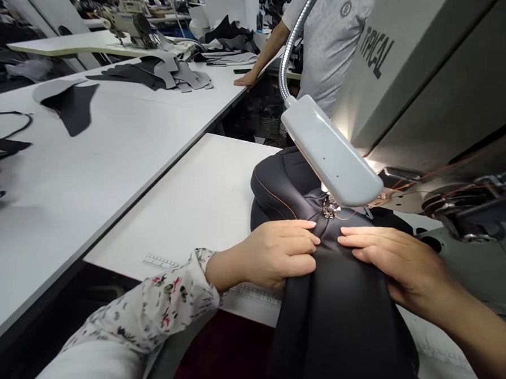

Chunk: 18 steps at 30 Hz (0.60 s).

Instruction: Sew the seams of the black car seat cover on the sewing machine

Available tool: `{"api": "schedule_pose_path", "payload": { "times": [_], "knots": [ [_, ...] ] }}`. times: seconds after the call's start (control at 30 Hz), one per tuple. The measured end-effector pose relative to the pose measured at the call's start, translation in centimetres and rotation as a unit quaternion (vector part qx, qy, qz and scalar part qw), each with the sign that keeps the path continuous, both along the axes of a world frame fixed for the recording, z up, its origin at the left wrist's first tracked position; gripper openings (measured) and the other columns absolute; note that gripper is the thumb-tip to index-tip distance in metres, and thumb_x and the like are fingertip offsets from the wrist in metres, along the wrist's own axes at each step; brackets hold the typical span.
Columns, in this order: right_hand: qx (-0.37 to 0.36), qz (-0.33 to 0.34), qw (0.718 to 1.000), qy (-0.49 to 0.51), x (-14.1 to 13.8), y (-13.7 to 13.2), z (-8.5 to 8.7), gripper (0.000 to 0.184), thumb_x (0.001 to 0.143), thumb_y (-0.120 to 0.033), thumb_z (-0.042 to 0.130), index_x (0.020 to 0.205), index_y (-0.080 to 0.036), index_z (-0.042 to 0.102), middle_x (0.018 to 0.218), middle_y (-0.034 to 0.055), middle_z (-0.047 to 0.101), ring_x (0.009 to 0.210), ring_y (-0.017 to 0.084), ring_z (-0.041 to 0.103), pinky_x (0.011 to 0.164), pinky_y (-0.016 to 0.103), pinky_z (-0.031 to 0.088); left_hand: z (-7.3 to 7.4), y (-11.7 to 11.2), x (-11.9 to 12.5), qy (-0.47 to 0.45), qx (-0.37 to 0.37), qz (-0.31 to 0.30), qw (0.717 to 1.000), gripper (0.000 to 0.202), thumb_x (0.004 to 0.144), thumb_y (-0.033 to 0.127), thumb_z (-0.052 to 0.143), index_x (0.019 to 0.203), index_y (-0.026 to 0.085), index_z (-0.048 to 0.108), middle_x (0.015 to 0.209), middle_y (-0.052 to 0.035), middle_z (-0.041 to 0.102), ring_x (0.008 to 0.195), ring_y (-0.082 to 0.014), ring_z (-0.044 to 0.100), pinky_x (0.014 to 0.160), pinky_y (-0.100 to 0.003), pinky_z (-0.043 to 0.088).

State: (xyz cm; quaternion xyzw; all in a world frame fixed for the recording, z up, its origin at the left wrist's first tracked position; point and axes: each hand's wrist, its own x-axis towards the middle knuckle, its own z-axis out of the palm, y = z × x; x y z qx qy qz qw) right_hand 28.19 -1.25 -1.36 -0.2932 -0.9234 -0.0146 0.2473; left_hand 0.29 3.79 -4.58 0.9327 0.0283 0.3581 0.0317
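A black leather-like seat cover (347, 324) with orange topstitching lies under the presser foot (330, 207) of a sewing machine (412, 68). Its long panel runs down toward me, and a bulky padded part sits behind the foot. My left hand (281, 250) grips the cover just left of the foot, fingers bent together on a fold. To the right, my right hand (396, 256) rests on the cover with its fingers stretched out and close together. Orange thread (406, 186) runs along the machine head to the needle area. The needle itself is hidden by the lamp.
A grey lamp (331, 151) on a bendable metal neck hangs over the foot. Cut dark and grey pieces (157, 74) lie on the white table (124, 132) at left. Beyond it, a person in a grey shirt (328, 52) leans a hand (247, 79) on the table edge.
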Motion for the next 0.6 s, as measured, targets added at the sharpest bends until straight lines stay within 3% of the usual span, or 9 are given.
{"api": "schedule_pose_path", "payload": {
  "times": [0.1, 0.17, 0.37, 0.6],
  "knots": [
    [-0.013, 0.013, 1.0, -0.023, 0.4, 0.1, 0.0, 0.022, 0.089, -0.008, 0.054, 0.107, -0.02, 0.062, 0.141, 0.01, 0.066, 0.139, 0.025, 0.057, 0.11, 0.042, 0.054, 0.9, -0.2, -0.3, 0.011, 0.024, 0.032, 0.999, 0.022, 0.095, 0.015, 0.047, 0.09, 0.015, 0.069, 0.115, -0.0139, 0.078, 0.115, -0.0258, 0.073, 0.112, -0.041, 0.055],
    [-0.006, 0.015, 0.999, -0.032, 0.5, 0.1, 0.0, 0.025, 0.092, -0.009, 0.051, 0.111, -0.021, 0.063, 0.142, 0.0074, 0.066, 0.138, 0.023, 0.058, 0.113, 0.042, 0.053, 1.3, -0.3, -0.3, 0.041, 0.04, 0.058, 0.997, 0.022, 0.094, 0.014, 0.048, 0.093, 0.013, 0.07, 0.125, -0.016, 0.075, 0.122, -0.0287, 0.069, 0.113, -0.043, 0.053],
    [-0.002, -0.014, 0.999, -0.031, 0.8, -0.2, -0.3, 0.029, 0.098, -0.01, 0.05, 0.119, -0.02, 0.066, 0.141, 0.0048, 0.067, 0.137, 0.02, 0.058, 0.113, 0.036, 0.052, 1.8, 0.5, -0.6, 0.058, 0.051, 0.025, 0.997, 0.018, 0.086, 0.013, 0.05, 0.085, 0.019, 0.067, 0.123, -0.0091, 0.076, 0.114, -0.0202, 0.071, 0.101, -0.037, 0.051],
    [-0.036, -0.021, 0.999, 0.026, 1.3, 0.5, -0.6, 0.024, 0.098, -0.015, 0.054, 0.113, -0.023, 0.07, 0.139, 0.0023, 0.068, 0.135, 0.019, 0.061, 0.119, 0.033, 0.048, 1.1, 1.0, -0.6, 0.007, 0.019, 0.057, 0.998, 0.018, 0.084, 0.013, 0.049, 0.086, 0.02, 0.065, 0.124, -0.0022, 0.077, 0.116, -0.0169, 0.069, 0.093, -0.036, 0.039]
  ]
}}
